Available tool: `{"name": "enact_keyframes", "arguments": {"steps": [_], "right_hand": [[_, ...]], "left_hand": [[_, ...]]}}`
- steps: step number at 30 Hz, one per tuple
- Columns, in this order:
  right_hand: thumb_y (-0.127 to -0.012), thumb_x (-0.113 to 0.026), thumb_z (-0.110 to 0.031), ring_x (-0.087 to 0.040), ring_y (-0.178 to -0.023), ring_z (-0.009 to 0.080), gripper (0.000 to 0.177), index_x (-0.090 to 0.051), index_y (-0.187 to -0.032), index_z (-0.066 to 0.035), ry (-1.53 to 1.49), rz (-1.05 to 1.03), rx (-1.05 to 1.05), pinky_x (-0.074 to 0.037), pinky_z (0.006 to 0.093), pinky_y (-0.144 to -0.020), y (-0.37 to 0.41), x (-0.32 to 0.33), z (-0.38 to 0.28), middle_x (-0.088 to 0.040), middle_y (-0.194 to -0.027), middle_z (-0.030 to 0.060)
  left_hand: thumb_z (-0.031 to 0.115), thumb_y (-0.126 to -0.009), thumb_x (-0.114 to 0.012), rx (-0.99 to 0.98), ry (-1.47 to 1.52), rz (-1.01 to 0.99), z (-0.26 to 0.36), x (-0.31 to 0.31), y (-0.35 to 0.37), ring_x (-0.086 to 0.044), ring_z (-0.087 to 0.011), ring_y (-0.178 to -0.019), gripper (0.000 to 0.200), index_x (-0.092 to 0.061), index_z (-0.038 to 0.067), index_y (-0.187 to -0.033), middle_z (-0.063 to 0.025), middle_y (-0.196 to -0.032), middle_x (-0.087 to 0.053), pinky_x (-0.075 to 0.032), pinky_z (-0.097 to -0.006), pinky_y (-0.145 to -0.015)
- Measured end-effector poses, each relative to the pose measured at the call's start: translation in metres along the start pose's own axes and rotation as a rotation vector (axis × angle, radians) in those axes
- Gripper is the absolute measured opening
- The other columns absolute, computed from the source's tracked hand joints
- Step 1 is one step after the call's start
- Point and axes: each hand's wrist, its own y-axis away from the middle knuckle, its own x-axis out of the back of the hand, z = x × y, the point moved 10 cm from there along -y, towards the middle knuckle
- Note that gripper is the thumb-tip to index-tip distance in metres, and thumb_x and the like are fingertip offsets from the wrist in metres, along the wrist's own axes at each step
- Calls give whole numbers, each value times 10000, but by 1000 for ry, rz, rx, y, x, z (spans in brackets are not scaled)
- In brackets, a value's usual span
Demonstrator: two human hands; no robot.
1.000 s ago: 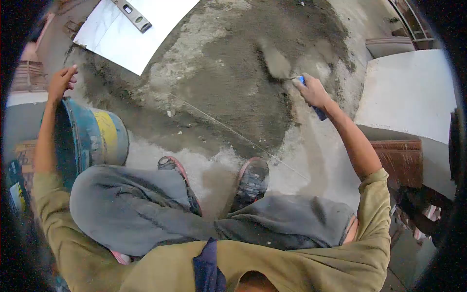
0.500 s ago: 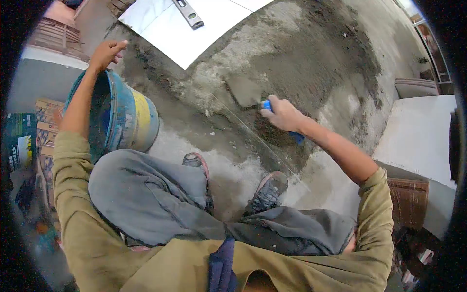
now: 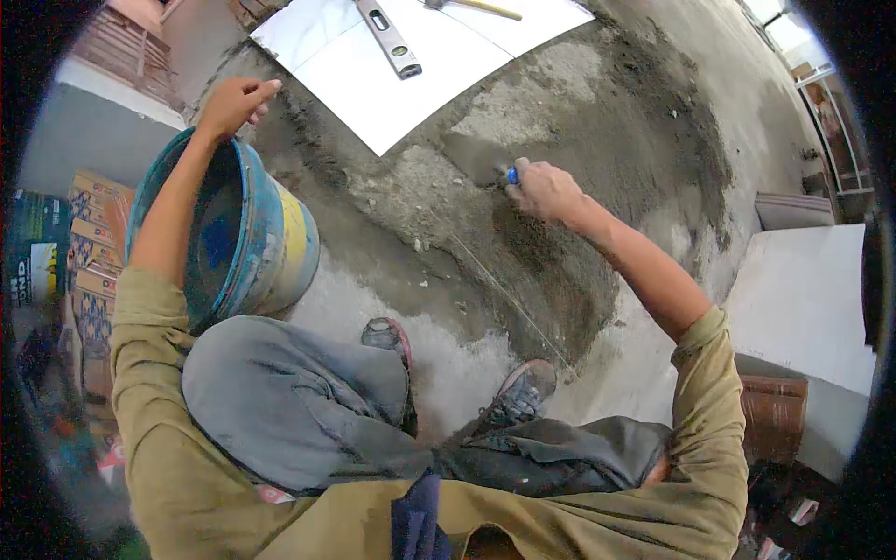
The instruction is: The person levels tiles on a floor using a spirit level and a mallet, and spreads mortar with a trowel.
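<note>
My right hand [image 3: 549, 191] is wrapped round the blue handle of a trowel [image 3: 478, 161]. The flat, mortar-coated blade lies against the grey mortar bed [image 3: 597, 140]. My left hand [image 3: 235, 107], fingers curled together and seemingly empty, hangs above the far rim of a blue bucket [image 3: 297, 245] with a yellow band. The bucket leans on its side by my knee, its mouth towards the left. Beyond the mortar are white tiles [image 3: 373, 112], with a spirit level [image 3: 392, 42] lying on them.
A wooden-handled hammer [image 3: 481, 9] lies on the tiles. A string line [image 3: 509, 297] crosses the mortar near my shoes [image 3: 523, 387]. Cardboard boxes [image 3: 93, 289] stand at the left. A white slab-like block [image 3: 803, 299] and a brown box [image 3: 773, 415] are at the right.
The trowel and my right hand have moved slightly farther out over the mortar. My left hand stays curled by the bucket. The view has shifted, bringing the hammer into sight.
</note>
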Motion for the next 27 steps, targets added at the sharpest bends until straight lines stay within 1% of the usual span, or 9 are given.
{"name": "enact_keyframes", "arguments": {"steps": [4, 7, 9, 11, 15, 18, 20, 23, 27], "right_hand": [[-858, -551, -282, -633, -789, 428, 330, -524, -980, 23, -120, -6, -69, -515, 501, -717, -17, 7, -17, -638, -813, 263], [-880, -498, -310, -650, -756, 394, 369, -597, -878, 45, -758, -241, -96, -510, 474, -691, -26, -39, -56, -643, -791, 253], [-891, -480, -349, -658, -778, 343, 417, -600, -921, 48, -851, -299, -183, -500, 474, -721, -25, -38, -85, -645, -770, 228], [-898, -471, -363, -650, -817, 292, 415, -614, -965, 20, -582, -138, 38, -479, 480, -776, -53, -78, -85, -645, -790, 220], [-897, -476, -377, -645, -746, 315, 432, -614, -1015, 14, -682, -240, 299, -478, 481, -748, -69, -120, -88, -630, -828, 247], [-907, -478, -357, -614, -553, 266, 397, -636, -1043, -19, -880, -282, -26, -509, 421, -562, -28, -54, -64, -625, -787, 202], [-905, -535, -329, -535, -447, 139, 362, -606, -965, 20, -1202, -314, -294, -444, 291, -398, -13, -59, -31, -527, -633, 48], [-893, -535, -327, -553, -451, 115, 310, -670, -1011, -74, -1073, -245, -333, -467, 273, -383, -11, -51, -21, -599, -686, 57], [-866, -585, -340, -545, -465, 134, 358, -608, -987, -3, -995, -337, -166, -454, 292, -397, -32, -79, -63, -522, -607, 33]], "left_hand": [[508, -842, -590, -23, 37, 8, 7, 0, 4, -531, -103, -523, 502, -668, 12, -839, -44, -652, -604, -444, -248, -521], [498, -842, -597, -45, 43, -22, 4, -3, -2, -527, -101, -522, 492, -659, 11, -822, -41, -640, -591, -439, -246, -515], [490, -845, -597, -43, 36, -15, 4, -3, -3, -527, -100, -521, 484, -658, 11, -819, -43, -640, -592, -436, -246, -510], [483, -847, -598, -36, 29, -9, 1, -3, -2, -526, -99, -520, 477, -658, 11, -817, -45, -639, -592, -433, -246, -505], [475, -849, -599, -25, 53, -23, 3, -1, -1, -527, -99, -515, 471, -655, 10, -809, -48, -641, -595, -426, -245, -498], [468, -848, -605, -26, 45, -5, 7, -2, 1, -527, -98, -514, 467, -653, 5, -804, -50, -640, -596, -424, -243, -497], [465, -847, -608, -9, 81, 15, 7, 1, 5, -527, -97, -514, 465, -653, 4, -803, -51, -639, -597, -424, -243, -497], [458, -848, -612, -15, 29, 32, 14, 3, 8, -530, -97, -517, 465, -655, -3, -801, -52, -635, -599, -425, -243, -499], [464, -855, -600, -24, 40, 16, 5, 0, 3, -537, -100, -524, 485, -665, -15, -820, -60, -640, -608, -434, -242, -509]]}}
